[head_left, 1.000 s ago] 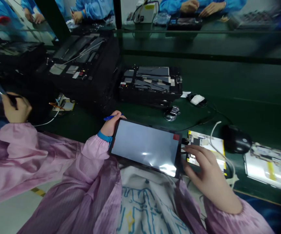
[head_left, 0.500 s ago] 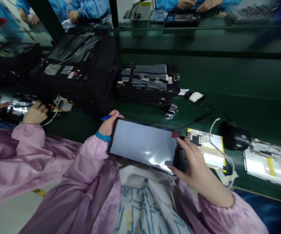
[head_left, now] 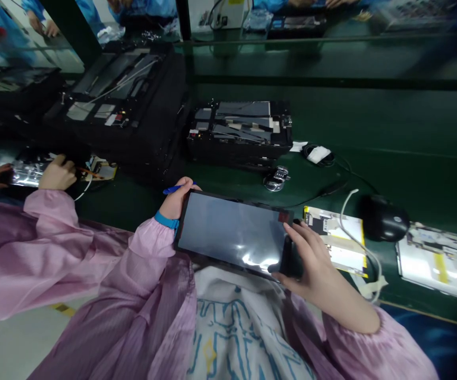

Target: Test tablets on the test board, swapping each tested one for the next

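Observation:
A black tablet with a glossy grey screen and a small red tag at its top right corner is held at the near edge of the green bench. My left hand is closed on its left end, and a blue pen is pinched in the same fingers. My right hand is wrapped round the tablet's right end, thumb across the frame. Both my sleeves are pink.
A co-worker in a pink sleeve at the left handles a shiny part. Black trays of opened tablets stand behind. A black mouse, a white cable and circuit boards lie at the right.
My right hand has left the board beside the tablet and taken hold of the tablet's right end. The co-worker's hand has dropped from the air onto the shiny part.

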{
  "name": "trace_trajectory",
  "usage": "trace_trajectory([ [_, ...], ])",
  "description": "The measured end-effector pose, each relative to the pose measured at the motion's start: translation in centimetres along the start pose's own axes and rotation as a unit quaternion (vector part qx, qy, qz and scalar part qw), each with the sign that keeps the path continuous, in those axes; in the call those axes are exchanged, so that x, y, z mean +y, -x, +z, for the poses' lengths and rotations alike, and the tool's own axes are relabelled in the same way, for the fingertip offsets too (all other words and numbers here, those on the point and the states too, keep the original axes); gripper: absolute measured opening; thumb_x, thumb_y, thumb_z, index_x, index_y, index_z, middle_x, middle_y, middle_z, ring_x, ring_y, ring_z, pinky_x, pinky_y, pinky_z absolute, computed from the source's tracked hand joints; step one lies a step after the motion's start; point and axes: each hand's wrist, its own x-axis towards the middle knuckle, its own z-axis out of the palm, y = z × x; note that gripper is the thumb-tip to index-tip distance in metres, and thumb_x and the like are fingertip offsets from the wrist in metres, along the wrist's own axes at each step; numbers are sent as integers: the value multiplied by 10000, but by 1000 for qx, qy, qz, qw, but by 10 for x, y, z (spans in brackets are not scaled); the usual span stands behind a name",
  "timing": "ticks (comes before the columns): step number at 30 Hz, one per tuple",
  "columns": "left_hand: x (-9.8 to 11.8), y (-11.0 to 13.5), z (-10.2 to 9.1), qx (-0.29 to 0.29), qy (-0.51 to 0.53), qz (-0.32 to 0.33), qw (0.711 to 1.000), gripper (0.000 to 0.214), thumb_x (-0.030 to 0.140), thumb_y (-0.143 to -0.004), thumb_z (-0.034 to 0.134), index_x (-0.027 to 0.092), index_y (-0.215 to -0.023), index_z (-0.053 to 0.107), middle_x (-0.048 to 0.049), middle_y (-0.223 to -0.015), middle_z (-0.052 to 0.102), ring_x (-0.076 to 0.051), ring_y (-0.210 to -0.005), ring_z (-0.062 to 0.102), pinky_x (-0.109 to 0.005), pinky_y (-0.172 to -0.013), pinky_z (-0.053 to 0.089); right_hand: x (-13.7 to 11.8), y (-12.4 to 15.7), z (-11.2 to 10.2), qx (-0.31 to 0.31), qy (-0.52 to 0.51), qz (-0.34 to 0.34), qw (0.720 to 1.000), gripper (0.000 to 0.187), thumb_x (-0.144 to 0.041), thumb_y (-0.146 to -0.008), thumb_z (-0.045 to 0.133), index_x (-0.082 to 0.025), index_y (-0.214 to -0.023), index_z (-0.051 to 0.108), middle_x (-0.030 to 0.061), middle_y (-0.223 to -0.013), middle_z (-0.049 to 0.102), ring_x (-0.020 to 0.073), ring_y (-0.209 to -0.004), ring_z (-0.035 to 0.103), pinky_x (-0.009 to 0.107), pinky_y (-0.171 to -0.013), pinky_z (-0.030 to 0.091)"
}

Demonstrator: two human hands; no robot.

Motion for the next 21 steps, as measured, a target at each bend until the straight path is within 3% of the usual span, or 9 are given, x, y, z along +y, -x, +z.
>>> trace_trajectory([
  [11,-1,-1,-1,5,-15,1,1000,413,469,-690,690,201,-759,383,15,-682,558,-116,-561,514,-221,-508,377,0,0,-3,-12,9,-5,1000,869,-445,-811,610,-185,-1494,140,168,-1375,323,412,-1314,249,630,-1043,266],
  [21,-1,-1,-1,9,-18,1,1000,392,439,-687,695,200,-769,396,22,-690,556,-109,-565,512,-218,-519,382,-4,-2,-3,-18,17,7,1000,821,-397,-820,582,-194,-1488,149,175,-1370,318,411,-1311,253,644,-1026,270],
])
